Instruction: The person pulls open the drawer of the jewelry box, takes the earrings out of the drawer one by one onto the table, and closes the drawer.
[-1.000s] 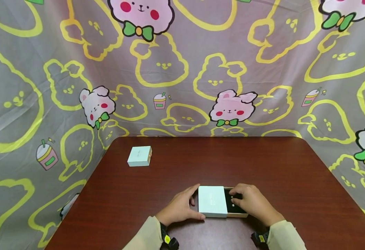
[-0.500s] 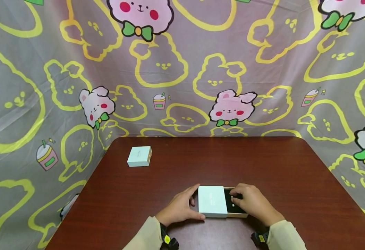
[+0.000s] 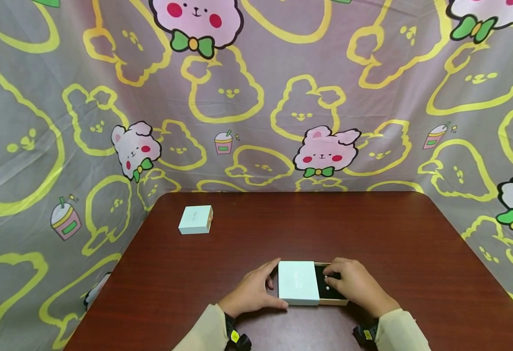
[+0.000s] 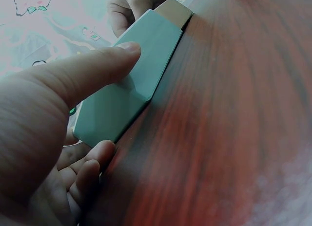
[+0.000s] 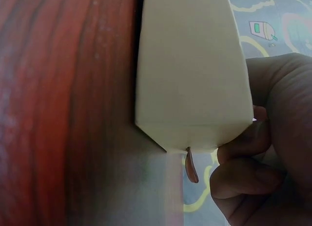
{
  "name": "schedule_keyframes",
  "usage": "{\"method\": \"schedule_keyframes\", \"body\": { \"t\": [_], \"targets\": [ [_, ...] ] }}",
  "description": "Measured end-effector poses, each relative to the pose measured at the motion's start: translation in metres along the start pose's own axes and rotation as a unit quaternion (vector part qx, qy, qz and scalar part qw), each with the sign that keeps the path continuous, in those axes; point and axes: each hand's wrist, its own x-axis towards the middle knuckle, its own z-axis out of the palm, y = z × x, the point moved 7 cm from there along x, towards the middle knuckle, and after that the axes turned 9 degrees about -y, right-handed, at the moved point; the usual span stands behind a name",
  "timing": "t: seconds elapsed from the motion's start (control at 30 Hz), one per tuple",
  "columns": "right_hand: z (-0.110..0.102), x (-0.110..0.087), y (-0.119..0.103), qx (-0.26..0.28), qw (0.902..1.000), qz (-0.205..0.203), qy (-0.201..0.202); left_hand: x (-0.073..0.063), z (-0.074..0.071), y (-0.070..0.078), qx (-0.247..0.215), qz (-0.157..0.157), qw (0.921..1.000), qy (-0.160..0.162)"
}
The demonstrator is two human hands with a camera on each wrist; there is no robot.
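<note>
A pale mint box sleeve (image 3: 298,282) lies flat near the table's front, with its cream drawer (image 3: 333,302) pulled partway out to the right. Gripping the sleeve's left end is my left hand (image 3: 253,292); the left wrist view shows its thumb (image 4: 114,58) along the near side. My right hand (image 3: 358,283) reaches over the drawer. Its thumb and forefinger come together at a small white bead (image 3: 326,277) on the black insert (image 3: 322,294), seemingly pinching it. Another white bead (image 3: 327,288) sits just below. The remaining right fingers (image 5: 243,179) curl beside the drawer's end.
A second mint box (image 3: 196,219) stands closed at the table's back left. From the drawer's end hangs a small brown ribbon tab (image 5: 191,166). Patterned cloth (image 3: 256,112) surrounds the brown wooden table (image 3: 388,234) at the back and sides.
</note>
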Motion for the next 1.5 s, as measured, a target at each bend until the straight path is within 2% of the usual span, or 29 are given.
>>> {"method": "schedule_keyframes", "body": {
  "t": [0.37,0.57,0.8,1.5],
  "targets": [
    [0.0021,-0.0012,0.0013,0.009,0.9999,0.013,-0.005,-0.0006,-0.0004,-0.0003,0.002,-0.005,1.0,0.0],
    [-0.0007,0.0,0.0,0.008,1.0,0.001,-0.001,-0.0006,-0.0011,-0.0002,-0.004,-0.005,1.0,-0.001],
    [0.0014,-0.0003,0.0013,0.005,0.9999,0.012,-0.01,-0.0013,-0.0013,0.0008,-0.002,-0.004,1.0,0.002],
    [-0.0008,-0.0003,-0.0002,0.008,1.0,0.0,-0.004,0.0,-0.0004,-0.0009,-0.014,-0.007,0.9999,-0.005]
  ]
}}
